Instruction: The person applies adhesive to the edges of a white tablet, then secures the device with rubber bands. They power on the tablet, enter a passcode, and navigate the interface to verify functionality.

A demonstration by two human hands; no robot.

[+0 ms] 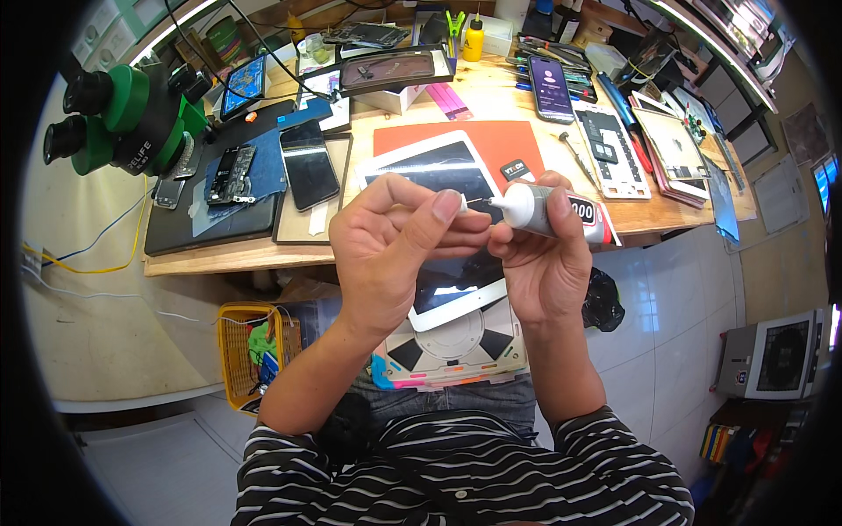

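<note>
My left hand [377,254] pinches a small white cap [462,202] with a thin metal pin between thumb and fingers. A grey glue tube [537,210] with a white nozzle lies sideways in my right hand [548,267], its tip pointing left. The pin and the nozzle tip meet or nearly meet; I cannot tell if they touch. Below both hands a white-framed tablet [458,308] with a dark screen slants from the table edge towards my lap, partly hidden by my hands. Under its lower end is a light-coloured holder plate [452,340] with dark pads on my lap.
An orange-red mat [517,145] covers part of the wooden table. On the left are a green and black microscope [132,123], a black phone [307,162] and a circuit board [231,174]. A lit phone [550,88] and opened tablet parts [611,153] lie right. A yellow basket [232,355] stands below.
</note>
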